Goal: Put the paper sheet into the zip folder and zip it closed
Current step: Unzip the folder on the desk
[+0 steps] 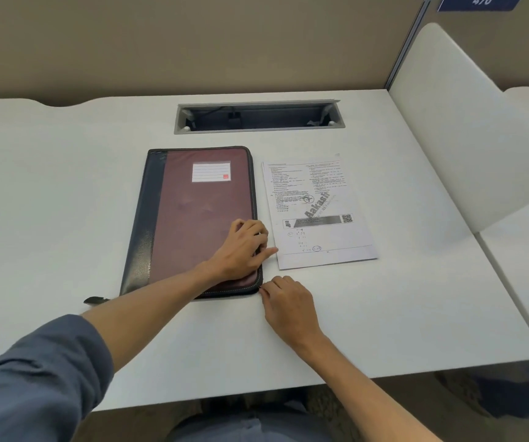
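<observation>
A: Here, seen from above: one maroon zip folder (pixel 193 218) with a dark spine, flat and closed on a white desk (pixel 65 186). Just right of it, one printed paper sheet (pixel 317 212), not yet inside.

B: And the hands?

A: Two, bare. Left hand (pixel 240 250) pressed palm-down on the folder's near right part, fingers curled over the zipped edge. Right hand (pixel 288 307) at the near right corner, fingertips (pixel 264 290) pinched together there, probably on the zip pull; hidden, so cannot tell for sure.

B: Risks?

A: Likely a snag at the rounded corner if pulled at an angle. Possibly a sliding folder if the left hand's pressure eases. Perhaps a creased sheet if fed into too narrow an opening.

B: Anything else?

A: One cable slot (pixel 258 118) behind, one small dark strap (pixel 95 300) at the folder's near left corner.
</observation>
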Motion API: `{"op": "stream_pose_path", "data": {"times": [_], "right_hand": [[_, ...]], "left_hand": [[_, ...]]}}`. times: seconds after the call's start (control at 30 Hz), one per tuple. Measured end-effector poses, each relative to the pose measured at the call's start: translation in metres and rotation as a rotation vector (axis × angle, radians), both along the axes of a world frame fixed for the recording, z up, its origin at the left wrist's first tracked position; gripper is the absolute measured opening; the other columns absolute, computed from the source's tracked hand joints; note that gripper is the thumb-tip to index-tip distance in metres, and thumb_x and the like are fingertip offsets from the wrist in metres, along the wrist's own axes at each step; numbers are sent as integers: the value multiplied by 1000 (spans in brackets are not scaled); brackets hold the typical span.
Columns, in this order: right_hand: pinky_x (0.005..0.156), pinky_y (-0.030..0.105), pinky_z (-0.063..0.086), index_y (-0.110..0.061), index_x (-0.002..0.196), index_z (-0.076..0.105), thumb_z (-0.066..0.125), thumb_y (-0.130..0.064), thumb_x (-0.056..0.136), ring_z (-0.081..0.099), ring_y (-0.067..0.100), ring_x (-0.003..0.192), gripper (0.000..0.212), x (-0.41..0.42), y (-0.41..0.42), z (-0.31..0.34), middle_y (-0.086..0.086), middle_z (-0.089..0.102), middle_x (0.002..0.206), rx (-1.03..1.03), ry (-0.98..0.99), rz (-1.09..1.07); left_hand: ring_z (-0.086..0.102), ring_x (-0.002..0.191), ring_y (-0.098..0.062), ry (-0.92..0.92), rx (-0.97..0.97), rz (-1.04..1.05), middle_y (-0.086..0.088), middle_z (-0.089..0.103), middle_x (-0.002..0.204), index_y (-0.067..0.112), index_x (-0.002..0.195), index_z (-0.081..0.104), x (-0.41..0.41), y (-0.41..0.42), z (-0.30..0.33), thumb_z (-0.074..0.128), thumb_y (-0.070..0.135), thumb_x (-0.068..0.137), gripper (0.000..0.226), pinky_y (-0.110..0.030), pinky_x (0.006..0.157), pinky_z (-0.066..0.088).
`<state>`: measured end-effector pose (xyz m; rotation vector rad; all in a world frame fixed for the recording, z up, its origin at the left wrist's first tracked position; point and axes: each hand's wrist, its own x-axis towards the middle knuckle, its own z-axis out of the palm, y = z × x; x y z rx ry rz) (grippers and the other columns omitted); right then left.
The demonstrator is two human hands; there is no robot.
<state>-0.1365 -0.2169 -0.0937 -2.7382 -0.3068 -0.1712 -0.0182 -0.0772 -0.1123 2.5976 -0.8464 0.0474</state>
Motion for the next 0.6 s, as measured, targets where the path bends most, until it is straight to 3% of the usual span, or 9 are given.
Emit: {"op": "stream_pose_path", "data": {"times": [0.33,0.6], "right_hand": [[44,23,42,-13,63,67,76,-9,73,54,14,51,14,-19,50,-1,-1,61,58,64,21,101],[47,28,53,-9,71,71,67,-11,83,62,16,54,13,-18,99,-3,3,69,65,133,40,129]], "left_hand": [[44,94,-13,7,-81,10,3,50,90,14,70,49,-1,1,0,46,43,97,40,-37,98,26],[45,93,-14,10,-115,23,1,52,88,11,68,53,0,0,5,52,43,95,42,-35,97,24]]}}
